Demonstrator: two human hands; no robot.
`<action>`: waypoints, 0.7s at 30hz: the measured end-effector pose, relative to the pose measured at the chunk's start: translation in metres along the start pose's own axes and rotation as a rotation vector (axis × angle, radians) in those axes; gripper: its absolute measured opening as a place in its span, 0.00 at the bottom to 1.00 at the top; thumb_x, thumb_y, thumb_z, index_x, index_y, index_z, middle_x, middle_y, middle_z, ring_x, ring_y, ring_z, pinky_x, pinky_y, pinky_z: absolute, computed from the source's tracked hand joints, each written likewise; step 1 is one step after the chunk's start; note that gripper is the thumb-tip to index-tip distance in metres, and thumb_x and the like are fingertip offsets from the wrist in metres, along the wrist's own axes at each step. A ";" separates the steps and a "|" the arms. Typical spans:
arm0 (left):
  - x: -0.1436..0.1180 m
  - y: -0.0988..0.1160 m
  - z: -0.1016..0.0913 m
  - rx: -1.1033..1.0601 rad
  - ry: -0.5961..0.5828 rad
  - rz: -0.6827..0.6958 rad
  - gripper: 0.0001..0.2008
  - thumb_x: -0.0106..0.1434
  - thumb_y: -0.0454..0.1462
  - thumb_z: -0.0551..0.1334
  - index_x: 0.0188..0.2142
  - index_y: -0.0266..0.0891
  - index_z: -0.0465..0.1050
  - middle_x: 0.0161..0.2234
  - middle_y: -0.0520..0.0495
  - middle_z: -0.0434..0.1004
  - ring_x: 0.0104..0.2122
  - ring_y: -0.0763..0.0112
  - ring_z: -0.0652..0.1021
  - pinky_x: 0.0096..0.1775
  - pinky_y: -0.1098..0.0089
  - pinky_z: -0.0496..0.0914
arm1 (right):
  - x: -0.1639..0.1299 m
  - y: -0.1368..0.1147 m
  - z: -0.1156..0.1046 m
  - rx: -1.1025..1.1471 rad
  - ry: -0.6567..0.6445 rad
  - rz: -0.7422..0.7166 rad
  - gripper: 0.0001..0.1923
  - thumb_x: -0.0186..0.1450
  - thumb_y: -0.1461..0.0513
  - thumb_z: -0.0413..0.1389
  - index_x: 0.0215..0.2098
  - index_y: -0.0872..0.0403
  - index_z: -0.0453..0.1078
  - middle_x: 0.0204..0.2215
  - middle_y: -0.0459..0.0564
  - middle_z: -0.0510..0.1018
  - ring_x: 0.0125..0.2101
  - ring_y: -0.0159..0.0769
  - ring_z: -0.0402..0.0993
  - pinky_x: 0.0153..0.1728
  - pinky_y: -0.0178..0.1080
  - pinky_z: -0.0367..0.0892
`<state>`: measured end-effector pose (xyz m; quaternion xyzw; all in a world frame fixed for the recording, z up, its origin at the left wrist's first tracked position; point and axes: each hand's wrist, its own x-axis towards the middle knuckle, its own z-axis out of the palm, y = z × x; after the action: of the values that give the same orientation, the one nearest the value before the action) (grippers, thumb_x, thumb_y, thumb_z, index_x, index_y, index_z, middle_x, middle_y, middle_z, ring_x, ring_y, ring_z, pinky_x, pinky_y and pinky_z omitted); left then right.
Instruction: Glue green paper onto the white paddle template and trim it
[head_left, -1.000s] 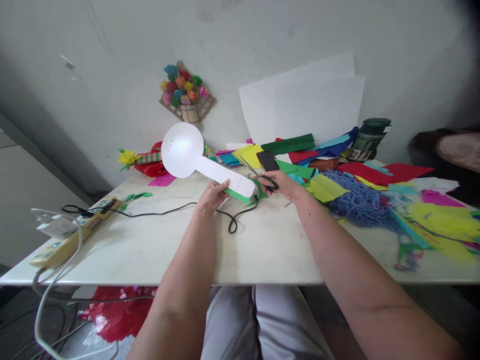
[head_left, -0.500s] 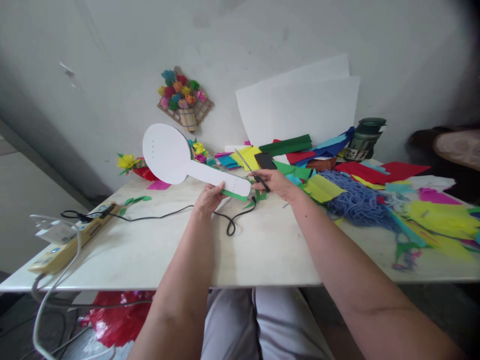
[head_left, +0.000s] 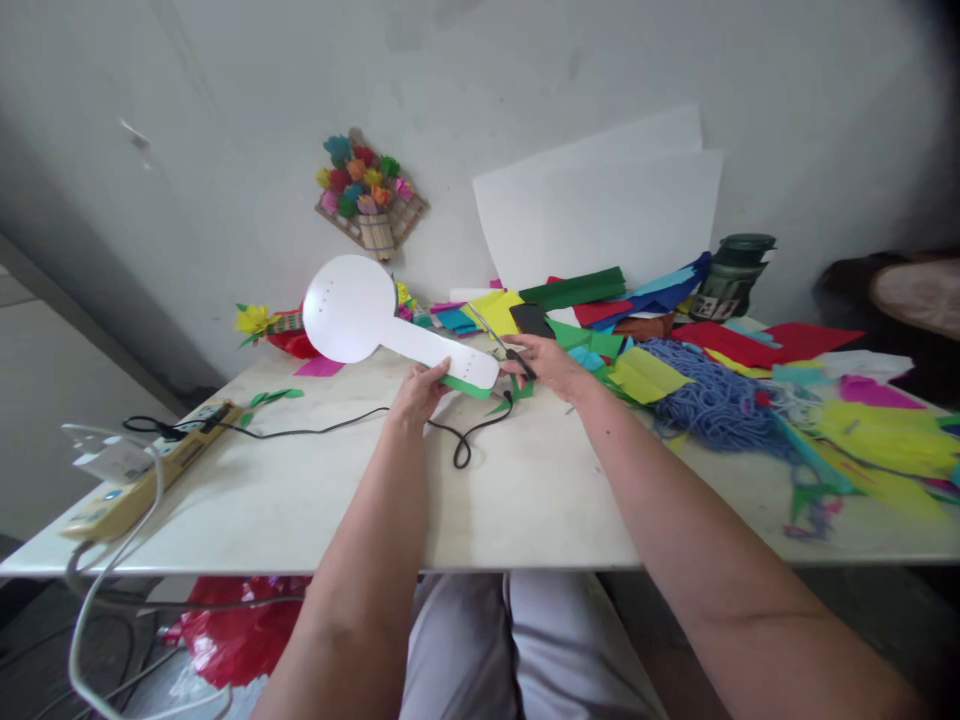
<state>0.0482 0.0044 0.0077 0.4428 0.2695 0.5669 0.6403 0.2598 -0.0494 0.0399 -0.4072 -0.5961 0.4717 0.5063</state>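
The left hand (head_left: 420, 393) grasps the white paddle-shaped piece (head_left: 351, 308) by the lower edge of its narrow handle, thumb on the upper face. The piece is held above the table (head_left: 337, 500), in front of the person, with its round head directed up and to the left and the handle end toward the right hand (head_left: 546, 364). Small dark dots mark the face near both ends. Green material (head_left: 469, 388) shows along the lower edge of the handle.

The right hand grips the scissors (head_left: 519, 364) by the black handles; the blades point up and to the left, away from the person. Whether the right fingertips touch the end of the paddle-shaped piece cannot be determined at this size.

A black cable (head_left: 459, 440) forms a loop below the handle and extends left to the power strip (head_left: 161, 467) (a white charger (head_left: 114, 458) is seated there). Right of the right hand lie a yellow sheet (head_left: 649, 376) and a heap of blue yarn (head_left: 709, 400). Behind it, a dark green roll (head_left: 574, 289) rests among coloured sheets.
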 end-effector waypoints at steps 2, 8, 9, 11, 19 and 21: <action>0.001 0.000 0.000 0.019 0.006 0.012 0.11 0.45 0.34 0.69 0.29 0.30 0.73 0.30 0.40 0.78 0.33 0.61 0.78 0.35 0.65 0.74 | 0.001 0.001 0.000 -0.014 0.010 0.003 0.31 0.51 0.63 0.62 0.51 0.62 0.63 0.14 0.39 0.69 0.16 0.25 0.64 0.22 0.31 0.62; -0.001 -0.001 0.003 0.107 -0.098 0.000 0.15 0.44 0.37 0.70 0.30 0.30 0.73 0.31 0.39 0.78 0.33 0.60 0.77 0.35 0.63 0.73 | 0.003 0.001 0.013 -0.042 0.063 0.005 0.25 0.47 0.67 0.62 0.45 0.61 0.68 0.18 0.40 0.71 0.14 0.21 0.59 0.16 0.30 0.60; -0.001 -0.002 0.004 0.122 -0.112 0.003 0.15 0.44 0.37 0.70 0.30 0.30 0.73 0.31 0.39 0.78 0.33 0.60 0.77 0.35 0.63 0.73 | 0.003 0.001 0.015 -0.040 0.074 0.015 0.25 0.47 0.69 0.62 0.44 0.61 0.68 0.19 0.40 0.72 0.14 0.22 0.60 0.15 0.30 0.60; -0.001 -0.002 0.007 0.133 -0.107 0.023 0.17 0.43 0.38 0.70 0.31 0.30 0.73 0.31 0.40 0.78 0.32 0.61 0.77 0.34 0.64 0.73 | 0.004 0.001 0.020 -0.033 0.095 0.018 0.25 0.46 0.71 0.61 0.44 0.61 0.68 0.19 0.41 0.72 0.14 0.22 0.60 0.14 0.30 0.60; 0.002 -0.009 0.012 0.018 0.090 0.042 0.15 0.41 0.38 0.71 0.27 0.33 0.71 0.23 0.46 0.76 0.28 0.63 0.78 0.32 0.67 0.72 | 0.006 0.004 0.025 0.001 0.144 -0.049 0.26 0.45 0.67 0.63 0.43 0.57 0.67 0.16 0.38 0.69 0.13 0.22 0.61 0.14 0.30 0.62; 0.002 -0.009 0.011 -0.023 0.103 0.041 0.14 0.43 0.38 0.70 0.27 0.33 0.71 0.23 0.47 0.76 0.28 0.65 0.77 0.32 0.67 0.72 | 0.006 0.005 0.025 0.008 0.136 -0.054 0.26 0.45 0.66 0.63 0.43 0.57 0.67 0.17 0.38 0.69 0.13 0.23 0.61 0.15 0.31 0.62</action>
<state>0.0624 0.0033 0.0057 0.4109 0.2865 0.6051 0.6188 0.2344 -0.0466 0.0352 -0.4200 -0.5692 0.4313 0.5599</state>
